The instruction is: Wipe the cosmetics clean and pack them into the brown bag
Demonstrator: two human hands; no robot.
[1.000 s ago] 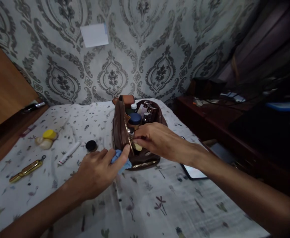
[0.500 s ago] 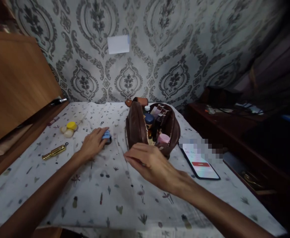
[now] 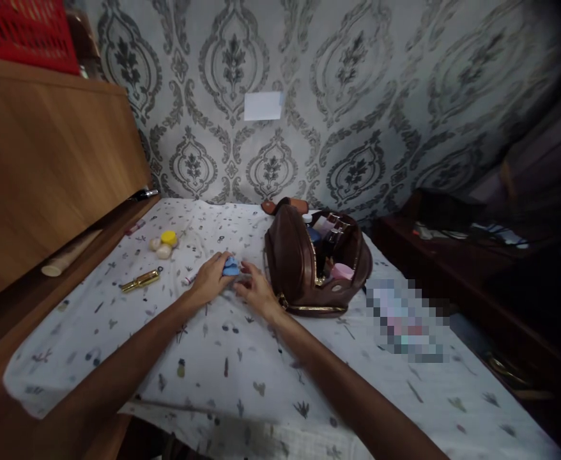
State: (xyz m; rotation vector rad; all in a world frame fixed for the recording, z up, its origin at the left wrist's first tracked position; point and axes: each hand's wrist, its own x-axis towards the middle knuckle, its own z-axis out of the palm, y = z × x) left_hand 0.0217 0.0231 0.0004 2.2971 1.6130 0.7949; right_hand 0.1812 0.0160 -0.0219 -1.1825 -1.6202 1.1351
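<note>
The patterned cloth [image 3: 204, 367] bears a brown bag [image 3: 290, 259], a gold tube [image 3: 140, 281] and what may be a phone [image 3: 402, 319].

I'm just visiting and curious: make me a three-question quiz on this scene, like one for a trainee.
1. What colour is the soft-looking thing in the left hand? A) red B) blue C) green
2. Fill in: the pink round thing is ____ the brown bag.
3. True or false: the right hand is nearer the bag than the left hand is.

Key: 1. B, blue. 2. Inside. 3. True.
</note>
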